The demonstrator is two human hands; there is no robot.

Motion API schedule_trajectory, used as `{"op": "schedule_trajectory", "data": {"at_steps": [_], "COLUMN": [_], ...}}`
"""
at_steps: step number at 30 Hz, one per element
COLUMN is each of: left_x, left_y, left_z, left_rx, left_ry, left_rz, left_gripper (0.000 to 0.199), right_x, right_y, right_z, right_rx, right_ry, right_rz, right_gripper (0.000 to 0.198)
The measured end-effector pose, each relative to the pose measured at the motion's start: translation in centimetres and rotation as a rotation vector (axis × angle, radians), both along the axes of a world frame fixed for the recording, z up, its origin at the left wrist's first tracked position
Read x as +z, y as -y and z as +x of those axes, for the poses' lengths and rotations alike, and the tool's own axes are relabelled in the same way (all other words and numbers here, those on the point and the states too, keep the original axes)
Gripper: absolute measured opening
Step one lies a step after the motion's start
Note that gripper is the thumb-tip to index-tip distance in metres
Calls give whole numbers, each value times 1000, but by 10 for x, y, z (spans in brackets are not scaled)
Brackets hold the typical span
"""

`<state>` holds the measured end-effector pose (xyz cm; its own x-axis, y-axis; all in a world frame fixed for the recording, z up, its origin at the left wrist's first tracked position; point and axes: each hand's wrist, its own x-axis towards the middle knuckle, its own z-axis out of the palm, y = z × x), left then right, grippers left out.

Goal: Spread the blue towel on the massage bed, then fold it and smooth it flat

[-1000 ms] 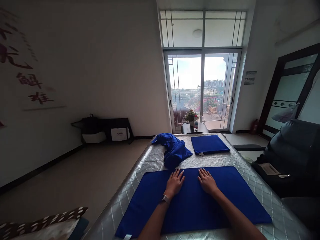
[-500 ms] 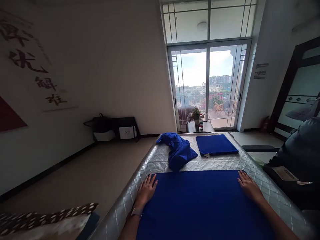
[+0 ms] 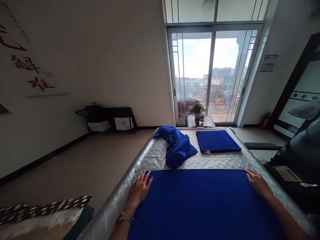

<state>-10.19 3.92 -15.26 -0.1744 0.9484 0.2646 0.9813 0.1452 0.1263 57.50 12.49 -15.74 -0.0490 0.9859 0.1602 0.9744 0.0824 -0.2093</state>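
A smooth dark blue cloth [image 3: 200,203] lies flat across the near part of a silvery quilted mattress [image 3: 152,156]. On its far left corner rests my left hand [image 3: 140,189], palm down with the fingers spread; a watch band circles that wrist. My right hand [image 3: 258,183] lies at the far right corner, fingers stretched over the edge of the cloth, the thumb partly hidden. Just beyond the flat cloth sits a crumpled blue cloth [image 3: 178,148]. To its right is a neatly folded blue cloth [image 3: 218,140] with a small white tag at its near edge.
A small table [image 3: 191,122] with a potted plant [image 3: 196,108] and a bottle [image 3: 201,115] stands beyond the mattress, before glass sliding doors [image 3: 191,73]. Dark bags [image 3: 93,115] lie along the wall. Pillows [image 3: 47,213] are at lower left; a dark chair [image 3: 303,160] stands at right.
My hands have moved slightly apart, the left one leftward and the right one rightward, along with the corners of the flat cloth. The view has tilted down a little.
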Motion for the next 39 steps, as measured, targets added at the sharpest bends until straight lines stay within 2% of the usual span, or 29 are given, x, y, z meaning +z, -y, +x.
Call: {"op": "schedule_trajectory", "data": {"at_steps": [4,10,15,18,20,22,25,27,30,32,34,36,39], "left_x": [-4,-4,8,18,24,29,32,32,30,29,28,26,22], "left_y": [-1,-2,-4,-8,-12,-15,-22,-26,-32,-32,-30,-24,-15], "left_z": [2,2,4,19,43,80,149,190,220,217,196,164,104], "left_rx": [19,26,24,61,35,-79,-335,-455,-535,-546,-526,-476,-360], "left_ry": [0,6,-12,-59,-93,-84,-14,14,22,16,7,-2,-18], "left_rz": [-38,-157,-216,-181,-104,-33,-4,5,-13,-34,-49,-66,-97], "left_gripper": [62,65,62,59,59,57,52,50,51,52,53,54,54], "right_x": [13,18,32,44,53,63,72,72,65,58,51,44,33], "right_y": [-19,-41,-37,-24,-12,3,26,39,53,57,57,54,44], "right_z": [11,23,29,15,-10,-48,-126,-181,-244,-264,-263,-243,-181], "right_rx": [-119,-200,-203,-214,-208,-134,121,267,396,425,427,411,335], "right_ry": [-87,-152,-126,-80,-49,-33,-55,-75,-89,-87,-83,-72,-29], "right_rz": [60,-5,-42,5,57,95,81,57,15,-19,-56,-84,-90], "right_gripper": [52,42,34,33,38,42,43,45,54,61,65,66,67]}}
